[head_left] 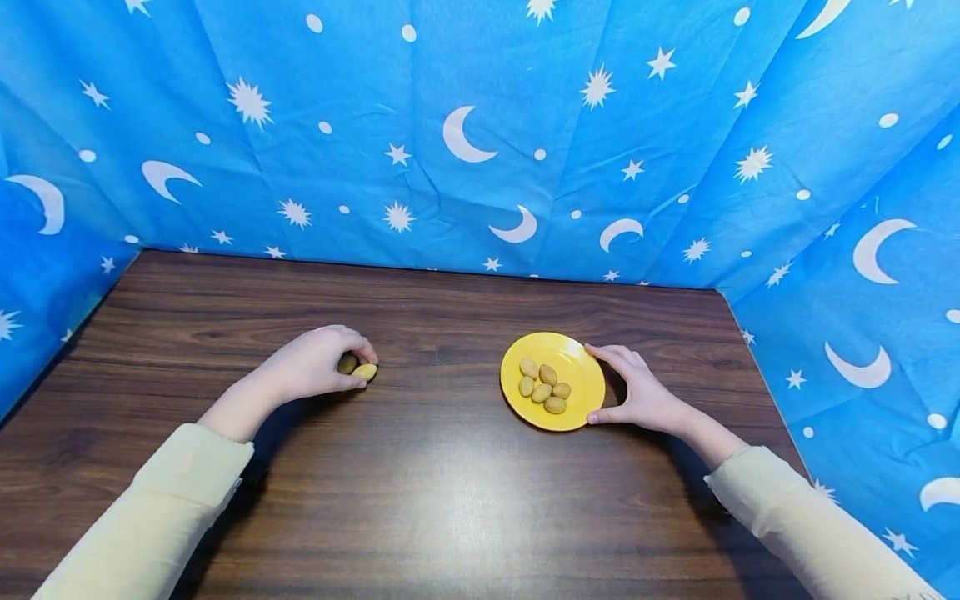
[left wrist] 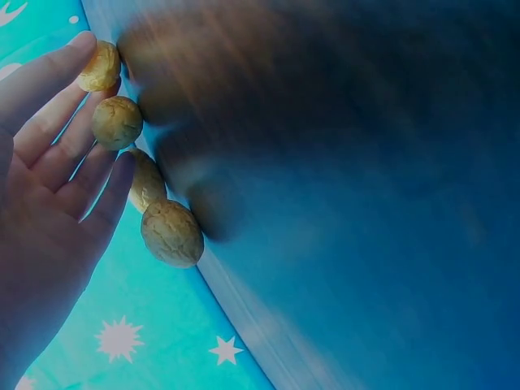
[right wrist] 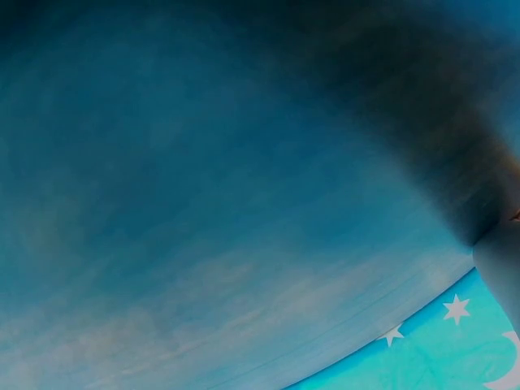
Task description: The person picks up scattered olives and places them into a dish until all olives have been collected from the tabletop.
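My left hand (head_left: 318, 362) pinches a tan, wrinkled walnut (head_left: 365, 372) between thumb and fingertips, low over the wooden table. Another walnut (head_left: 347, 363) shows within the curve of that hand. In the left wrist view, the pinched walnut (left wrist: 101, 67) is at the thumb tip, and several more lie on the table beside the fingers, the nearest walnut (left wrist: 172, 234) beyond the little finger. To the right, my right hand (head_left: 637, 390) holds a yellow plate (head_left: 585, 379) by its right rim, thumb on the near side. Several walnuts (head_left: 542, 392) lie on the plate's left half.
The dark wooden table (head_left: 435, 467) ends at a blue curtain (head_left: 420, 167) with white moons and stars, at the back and both sides. Table surface lies between the left hand and the plate. The right wrist view shows mostly blurred tabletop (right wrist: 162, 203).
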The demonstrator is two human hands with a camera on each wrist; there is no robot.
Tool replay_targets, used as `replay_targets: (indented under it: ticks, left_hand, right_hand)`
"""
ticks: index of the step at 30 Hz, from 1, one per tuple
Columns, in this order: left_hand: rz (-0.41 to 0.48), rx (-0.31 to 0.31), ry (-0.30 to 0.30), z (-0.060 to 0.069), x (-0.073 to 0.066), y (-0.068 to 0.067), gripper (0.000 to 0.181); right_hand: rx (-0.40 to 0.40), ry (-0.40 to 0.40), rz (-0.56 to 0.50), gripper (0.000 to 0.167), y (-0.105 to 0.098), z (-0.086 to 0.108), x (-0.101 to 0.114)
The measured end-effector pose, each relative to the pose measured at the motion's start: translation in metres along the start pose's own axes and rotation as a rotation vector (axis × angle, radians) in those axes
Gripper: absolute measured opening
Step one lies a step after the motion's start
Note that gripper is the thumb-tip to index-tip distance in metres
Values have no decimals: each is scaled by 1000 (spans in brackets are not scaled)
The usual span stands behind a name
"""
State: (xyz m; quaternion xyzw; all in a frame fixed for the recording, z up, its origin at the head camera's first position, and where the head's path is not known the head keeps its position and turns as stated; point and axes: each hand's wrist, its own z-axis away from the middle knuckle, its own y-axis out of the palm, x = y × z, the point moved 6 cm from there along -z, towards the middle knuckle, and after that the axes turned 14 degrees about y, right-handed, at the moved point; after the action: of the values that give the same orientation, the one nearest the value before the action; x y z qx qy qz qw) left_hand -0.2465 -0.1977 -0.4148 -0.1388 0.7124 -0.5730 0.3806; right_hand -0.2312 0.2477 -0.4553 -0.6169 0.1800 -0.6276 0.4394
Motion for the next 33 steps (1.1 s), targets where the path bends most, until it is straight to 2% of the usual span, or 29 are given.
replay_targets:
  ticks: [12, 23, 33]
  left_hand:
    - [-12, -42, 18, -5, -5, -4, 17]
    - [7, -68, 14, -22, -14, -2, 23]
    - [18, -91, 77, -42, -29, 0, 22]
  right_hand:
    - [-5, -8, 0, 104, -1, 1, 2]
    - [-3, -13, 3, 105, -1, 0, 2]
    - [-3, -17, -4, 105, -2, 2, 5]
